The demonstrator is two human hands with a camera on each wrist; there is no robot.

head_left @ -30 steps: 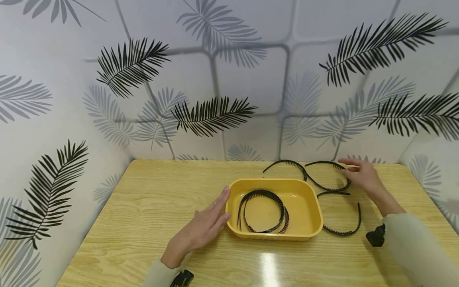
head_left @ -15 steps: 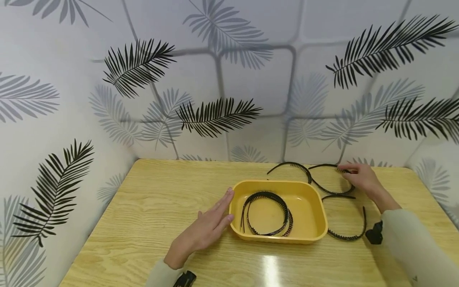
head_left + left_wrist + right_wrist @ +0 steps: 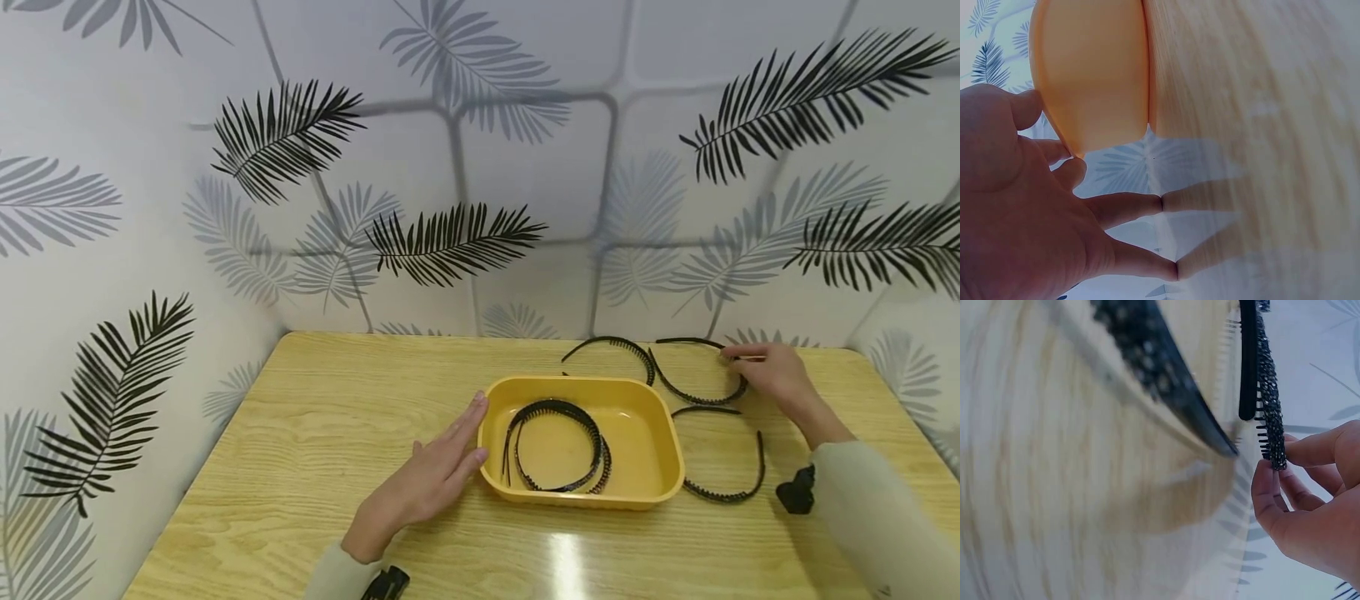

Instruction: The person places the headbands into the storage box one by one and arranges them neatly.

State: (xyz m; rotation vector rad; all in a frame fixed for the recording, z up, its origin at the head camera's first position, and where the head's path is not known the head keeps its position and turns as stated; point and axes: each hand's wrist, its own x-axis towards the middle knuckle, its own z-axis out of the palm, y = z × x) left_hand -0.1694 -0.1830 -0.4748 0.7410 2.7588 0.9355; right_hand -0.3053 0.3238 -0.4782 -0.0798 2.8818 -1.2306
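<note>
My right hand (image 3: 776, 379) pinches the right side of a black toothed headband (image 3: 697, 402) at the back right of the table. In the right wrist view, thumb and fingers hold that headband (image 3: 1272, 406), whose outer face glitters. My left hand (image 3: 423, 483) rests its straight fingers against the left wall of a yellow plastic basin (image 3: 637, 442). Its lower fingers reach down to the tabletop in the left wrist view, beside the basin (image 3: 1094, 69). Several black headbands (image 3: 596, 429) lie overlapping inside the basin, to its left.
Another headband (image 3: 615, 340) lies behind the basin, partly hidden by its rim. To the basin's right lies one more headband (image 3: 723, 497), close in the right wrist view. The wooden table (image 3: 322, 417) meets a leaf-patterned wall (image 3: 525, 183) at its back edge.
My right fingers have closed on the back right headband, which has shifted slightly rightward. The left hand stays against the basin. The head view has shifted a little.
</note>
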